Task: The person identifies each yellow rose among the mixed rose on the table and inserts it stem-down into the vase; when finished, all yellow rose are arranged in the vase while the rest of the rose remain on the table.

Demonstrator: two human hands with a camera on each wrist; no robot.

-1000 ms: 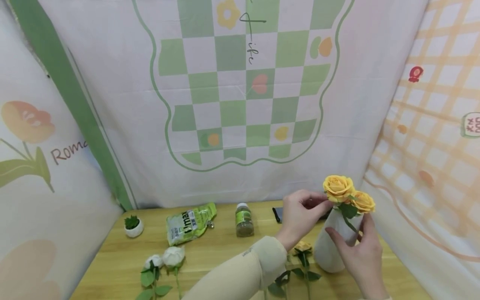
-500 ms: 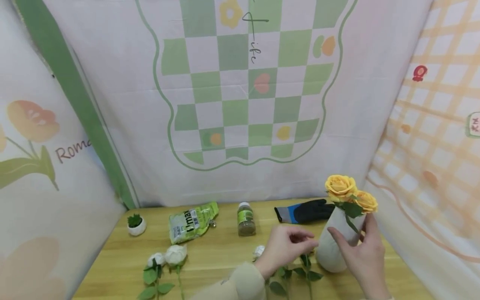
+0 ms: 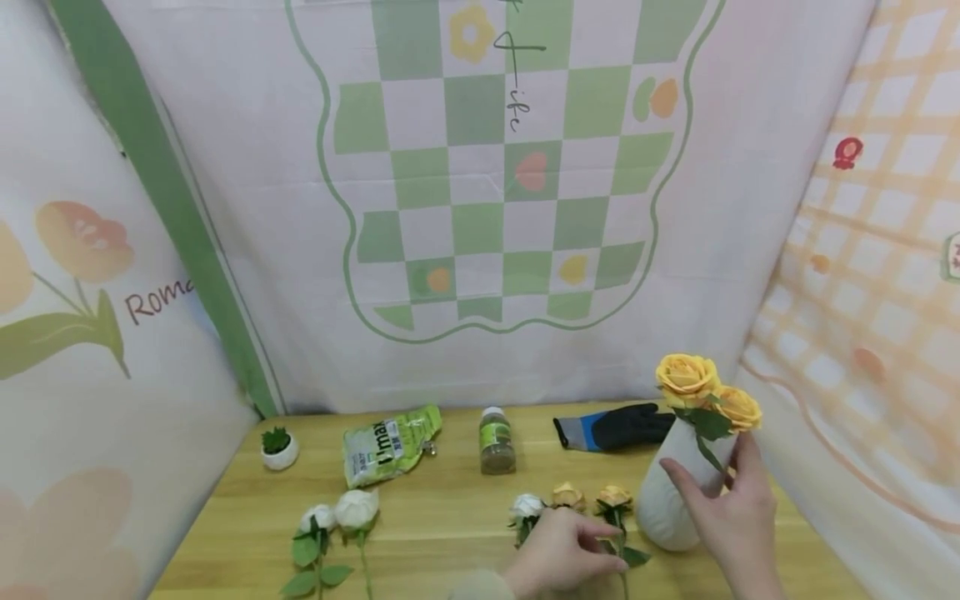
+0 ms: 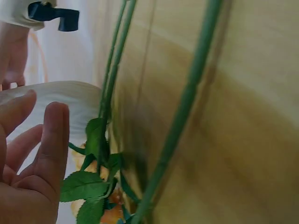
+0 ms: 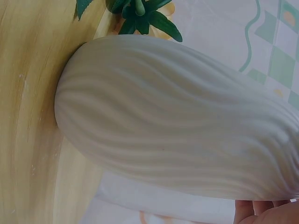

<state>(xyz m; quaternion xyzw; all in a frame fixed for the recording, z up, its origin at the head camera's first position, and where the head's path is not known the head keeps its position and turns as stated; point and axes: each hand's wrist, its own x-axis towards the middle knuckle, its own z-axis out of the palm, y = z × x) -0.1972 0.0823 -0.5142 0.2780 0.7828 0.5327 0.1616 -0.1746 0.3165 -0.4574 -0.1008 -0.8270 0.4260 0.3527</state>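
Note:
A white ribbed vase (image 3: 670, 510) stands on the table at the right, holding two yellow roses (image 3: 687, 380). My right hand (image 3: 729, 518) grips its upper part, thumb on the near side. In the right wrist view, the vase (image 5: 173, 116) fills the middle, and only some fingers (image 5: 262, 213) show below its neck. My left hand (image 3: 567, 550) hovers over flowers on the table, its thumb and fingertips apart. Under and beside it lie a yellow rose (image 3: 615, 498), another yellow rose (image 3: 567, 496) and a white rose (image 3: 527, 505). The left wrist view shows green stems (image 4: 184, 102) beside the fingers, untouched.
Two white roses (image 3: 357, 508) lie at the left of the wooden table (image 3: 427, 542). Along the back are a small potted plant (image 3: 279, 450), a green pouch (image 3: 386, 448), a lidded jar (image 3: 497, 442) and a black-and-blue glove (image 3: 622, 427). Fabric walls surround the table.
My left hand has left the yellow roses in the vase and come down and leftward to the flowers on the table. The right hand still holds the vase.

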